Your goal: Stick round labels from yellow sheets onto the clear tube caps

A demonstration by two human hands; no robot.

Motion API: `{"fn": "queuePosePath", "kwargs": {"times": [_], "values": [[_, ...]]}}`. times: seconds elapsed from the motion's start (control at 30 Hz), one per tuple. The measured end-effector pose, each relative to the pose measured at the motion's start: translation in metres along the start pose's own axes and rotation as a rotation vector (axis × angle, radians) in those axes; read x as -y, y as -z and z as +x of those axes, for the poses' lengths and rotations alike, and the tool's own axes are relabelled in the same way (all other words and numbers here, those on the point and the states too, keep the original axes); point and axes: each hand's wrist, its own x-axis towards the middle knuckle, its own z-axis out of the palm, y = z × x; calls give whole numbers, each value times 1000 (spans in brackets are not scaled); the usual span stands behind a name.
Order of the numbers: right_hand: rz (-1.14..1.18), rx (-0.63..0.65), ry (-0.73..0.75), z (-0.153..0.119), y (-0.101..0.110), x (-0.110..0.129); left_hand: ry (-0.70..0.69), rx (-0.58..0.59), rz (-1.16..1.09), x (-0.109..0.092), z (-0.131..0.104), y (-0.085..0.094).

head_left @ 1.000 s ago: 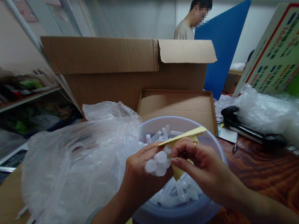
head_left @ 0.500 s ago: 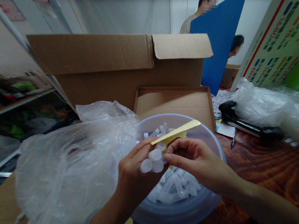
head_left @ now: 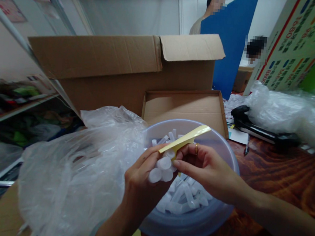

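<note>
My left hand [head_left: 142,176] is wrapped round a bundle of white capped plastic tubes [head_left: 164,164], their round ends turned toward me. A folded yellow card strip [head_left: 186,138] lies along the top of the bundle and is also in that grip. From the right, my right hand [head_left: 201,163] is closed with thumb and bent fingers at the strip's edge and the nearest tubes; its fingertips are partly hidden. Below both hands stands a translucent bluish plastic basin [head_left: 183,228] with many more loose white tubes [head_left: 186,196] in it.
Clear plastic bags [head_left: 76,173] are heaped left of the basin. Behind it stand a big cardboard box [head_left: 110,61] and a shallow cardboard tray [head_left: 181,105]. A black device [head_left: 267,132], a pen [head_left: 246,146] and plastic wrap [head_left: 286,108] lie right on the wooden table [head_left: 275,170]. Two people are behind a blue panel [head_left: 222,46].
My hands and the bundle have hardly moved; the yellow strip is tipped slightly differently. In the background, one person's head has shifted to the right.
</note>
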Motion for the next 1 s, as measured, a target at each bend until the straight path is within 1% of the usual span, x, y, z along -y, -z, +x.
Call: {"fn": "queuePosePath", "kwargs": {"times": [0.1,0.2,0.27,0.3,0.33,0.43,0.47,0.5,0.53,0.6,0.7,0.83,1.0], "values": [[18,-27,4,3,0,-5,-21,-17,24,-1,0,0],[65,6,-15,4,3,-2,-16,-11,-3,0,0,0],[-47,29,49,2,6,5,28,18,-43,1,0,0],[-154,5,138,1,8,9,51,32,-63,2,1,1],[-295,-39,268,-1,9,12,75,45,-79,2,1,1],[-778,-202,756,-3,13,16,126,88,-130,2,1,3],[-911,-229,879,-3,14,15,138,100,-153,0,1,3],[-1016,-238,957,-2,15,12,149,111,-174,-1,1,4],[-1087,-240,991,-1,16,9,155,114,-193,-3,1,5],[-1142,-251,1003,2,18,2,155,113,-225,-7,1,6],[-1165,-277,1010,4,19,-5,135,103,-235,-11,2,7],[-1186,-307,1006,2,19,-5,108,97,-210,-11,4,9],[-1173,-290,1017,1,20,-7,88,89,-204,-10,6,8]]}}
